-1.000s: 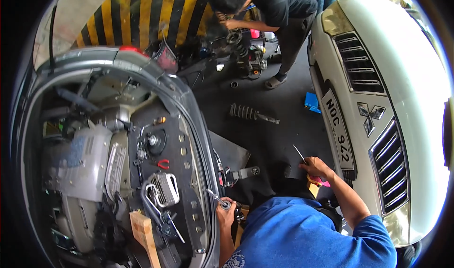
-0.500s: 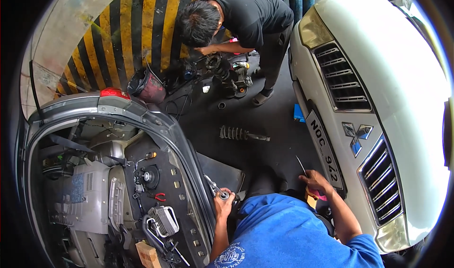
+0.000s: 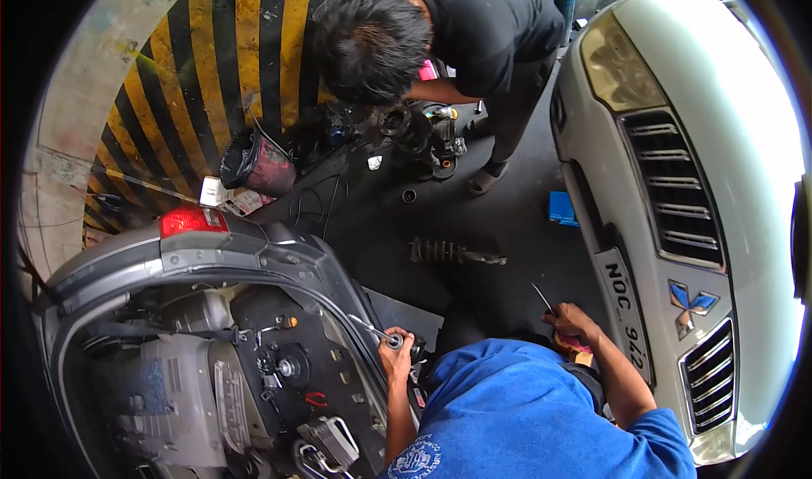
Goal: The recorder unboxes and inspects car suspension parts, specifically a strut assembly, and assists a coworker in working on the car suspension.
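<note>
My left hand (image 3: 395, 363) is closed round a round metal part (image 3: 395, 341) with a ring-shaped end, beside the dark car's rear edge. A thin metal bar (image 3: 365, 324) sticks out from that grip toward the car; whether the two are joined, I cannot tell. Something black shows beside the fingers. Near the white car's bumper, my right hand (image 3: 573, 323) grips a thin metal rod (image 3: 541, 296) that points up and left; its other end is hidden in the fist. Just under that hand are a pink and yellow thing (image 3: 575, 344) and a small box-like shape.
A coil-spring strut (image 3: 457, 251) lies on the dark floor ahead. Beyond it, a co-worker (image 3: 474, 39) bends over car parts (image 3: 414, 136). The open dark car (image 3: 279, 251) holds tools and red pliers (image 3: 315, 399); the white car (image 3: 677, 141) flanks the right. A blue box (image 3: 563, 208) lies nearby.
The whole view has shifted, so both cars and the strut sit differently in it. The co-worker's head appears larger and nearer. Both my hands keep their grips.
</note>
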### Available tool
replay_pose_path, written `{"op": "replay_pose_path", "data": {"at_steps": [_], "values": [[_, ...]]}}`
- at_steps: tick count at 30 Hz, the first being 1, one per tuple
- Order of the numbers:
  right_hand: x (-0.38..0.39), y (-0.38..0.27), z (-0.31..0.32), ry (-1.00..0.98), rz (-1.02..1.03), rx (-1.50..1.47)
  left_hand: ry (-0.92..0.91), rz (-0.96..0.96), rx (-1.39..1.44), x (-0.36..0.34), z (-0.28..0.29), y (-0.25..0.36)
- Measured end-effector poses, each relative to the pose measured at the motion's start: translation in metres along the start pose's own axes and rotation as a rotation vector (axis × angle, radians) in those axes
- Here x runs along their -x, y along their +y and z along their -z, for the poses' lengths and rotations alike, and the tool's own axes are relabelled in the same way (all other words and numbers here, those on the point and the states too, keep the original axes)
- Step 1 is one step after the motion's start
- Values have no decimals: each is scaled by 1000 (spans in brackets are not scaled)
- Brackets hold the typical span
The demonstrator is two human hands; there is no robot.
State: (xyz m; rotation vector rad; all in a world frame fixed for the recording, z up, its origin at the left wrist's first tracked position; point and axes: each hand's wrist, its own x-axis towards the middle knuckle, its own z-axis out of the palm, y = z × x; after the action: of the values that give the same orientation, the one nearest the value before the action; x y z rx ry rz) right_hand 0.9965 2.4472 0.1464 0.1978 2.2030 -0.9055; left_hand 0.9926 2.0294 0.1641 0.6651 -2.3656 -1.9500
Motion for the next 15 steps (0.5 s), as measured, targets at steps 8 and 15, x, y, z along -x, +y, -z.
{"op": "replay_pose_path", "data": {"at_steps": [8,15], "values": [[-101,-95,22,-21,34,154,17,-36,81,-98,29,26],[-114,-132,41,-9,9,111,43,-29,177,-137,43,44]]}}
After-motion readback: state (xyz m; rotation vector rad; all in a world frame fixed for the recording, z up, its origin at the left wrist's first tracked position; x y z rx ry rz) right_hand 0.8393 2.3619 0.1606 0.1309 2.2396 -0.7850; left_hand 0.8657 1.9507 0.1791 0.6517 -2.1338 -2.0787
